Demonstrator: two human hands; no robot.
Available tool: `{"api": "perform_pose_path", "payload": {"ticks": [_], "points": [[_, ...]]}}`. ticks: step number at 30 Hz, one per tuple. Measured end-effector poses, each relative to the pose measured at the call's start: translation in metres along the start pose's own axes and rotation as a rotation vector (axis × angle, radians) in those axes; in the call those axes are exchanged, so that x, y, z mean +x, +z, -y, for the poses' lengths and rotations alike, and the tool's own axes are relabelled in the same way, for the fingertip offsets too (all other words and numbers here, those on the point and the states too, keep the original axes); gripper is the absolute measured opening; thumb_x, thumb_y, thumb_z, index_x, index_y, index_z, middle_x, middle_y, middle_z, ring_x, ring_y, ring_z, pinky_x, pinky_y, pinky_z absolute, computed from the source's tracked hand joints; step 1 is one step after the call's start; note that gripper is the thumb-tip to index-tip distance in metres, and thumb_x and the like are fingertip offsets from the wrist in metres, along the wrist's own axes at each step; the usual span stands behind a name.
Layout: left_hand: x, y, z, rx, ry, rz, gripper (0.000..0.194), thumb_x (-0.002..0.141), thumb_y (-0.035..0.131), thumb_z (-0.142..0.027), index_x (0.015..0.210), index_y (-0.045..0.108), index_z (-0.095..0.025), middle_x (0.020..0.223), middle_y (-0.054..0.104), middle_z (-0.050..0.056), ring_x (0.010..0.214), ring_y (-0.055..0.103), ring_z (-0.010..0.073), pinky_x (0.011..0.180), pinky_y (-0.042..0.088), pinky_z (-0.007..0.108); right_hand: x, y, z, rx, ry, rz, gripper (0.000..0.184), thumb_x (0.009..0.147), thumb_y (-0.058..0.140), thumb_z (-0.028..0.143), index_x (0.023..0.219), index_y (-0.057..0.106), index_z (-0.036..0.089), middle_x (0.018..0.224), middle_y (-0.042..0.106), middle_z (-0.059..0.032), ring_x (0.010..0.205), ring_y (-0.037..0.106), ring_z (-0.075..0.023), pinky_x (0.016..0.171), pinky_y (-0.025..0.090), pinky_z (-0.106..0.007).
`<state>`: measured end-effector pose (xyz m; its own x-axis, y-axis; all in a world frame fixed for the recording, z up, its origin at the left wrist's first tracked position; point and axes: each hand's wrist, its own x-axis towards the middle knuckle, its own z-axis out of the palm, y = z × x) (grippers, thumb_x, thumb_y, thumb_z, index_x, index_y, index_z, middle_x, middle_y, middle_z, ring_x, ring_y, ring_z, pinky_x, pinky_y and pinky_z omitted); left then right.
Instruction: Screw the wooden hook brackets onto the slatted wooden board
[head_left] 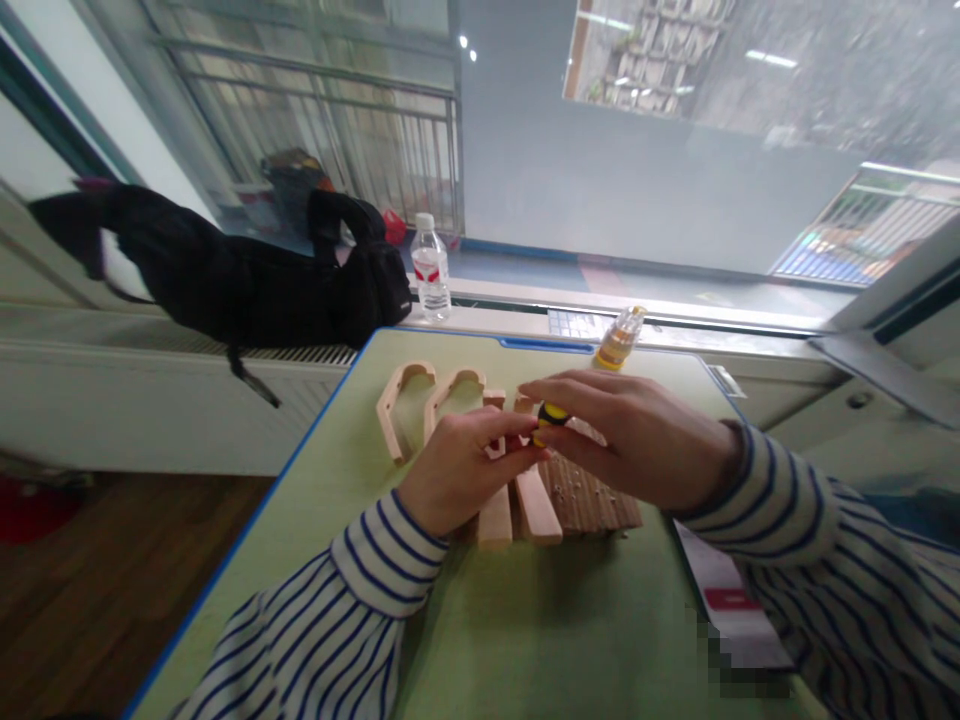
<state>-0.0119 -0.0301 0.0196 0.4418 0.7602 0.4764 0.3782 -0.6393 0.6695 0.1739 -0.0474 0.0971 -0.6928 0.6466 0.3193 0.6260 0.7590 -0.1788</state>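
My right hand [634, 430] is closed round a short yellow and black screwdriver [553, 412]; only its handle shows between the fingers. Against the handle's lower end, my left hand [469, 465] pinches thumb and fingertips together, and what lies between them is hidden. Below both hands are two pale straight wooden bars, a left bar [495, 522] and a right bar [538, 510]. They lie beside a brown ridged wooden board [592, 500] with several small screws on it. Two curved wooden pieces, one outer [388, 408] and one inner [459, 380], lie left of the bars.
The pale green table [330, 530] has a blue edge. Near its far edge is a small bottle of amber liquid [619, 340]. A water bottle [431, 272] and a black bag [300, 290] rest by the window. A paper sheet [724, 590] lies under my right sleeve.
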Motion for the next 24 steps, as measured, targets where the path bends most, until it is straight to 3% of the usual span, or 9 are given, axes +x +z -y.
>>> {"api": "perform_pose_path", "payload": {"ticks": [9, 24], "points": [[-0.002, 0.0, 0.003, -0.051, -0.016, 0.013, 0.019, 0.078, 0.066, -0.021, 0.097, 0.069, -0.021, 0.066, 0.061, -0.003, 0.056, 0.048, 0.007, 0.054, 0.038, 0.019, 0.006, -0.004, 0.002, 0.031, -0.049, 0.054, 0.027, 0.089, 0.046, 0.019, 0.113, 0.059, 0.013, 0.108, 0.066, -0.007, 0.099, 0.06, -0.0158, 0.085, 0.047, -0.029], [-0.002, 0.0, 0.006, -0.041, 0.011, 0.079, 0.021, 0.084, 0.058, -0.02, 0.103, 0.066, -0.021, 0.07, 0.06, -0.003, 0.06, 0.051, 0.0076, 0.058, 0.042, 0.02, 0.003, 0.007, 0.0, 0.021, -0.031, -0.058, 0.026, 0.091, 0.045, 0.025, 0.108, 0.061, 0.012, 0.1, 0.068, -0.0074, 0.091, 0.061, -0.0152, 0.079, 0.049, -0.029]]}}
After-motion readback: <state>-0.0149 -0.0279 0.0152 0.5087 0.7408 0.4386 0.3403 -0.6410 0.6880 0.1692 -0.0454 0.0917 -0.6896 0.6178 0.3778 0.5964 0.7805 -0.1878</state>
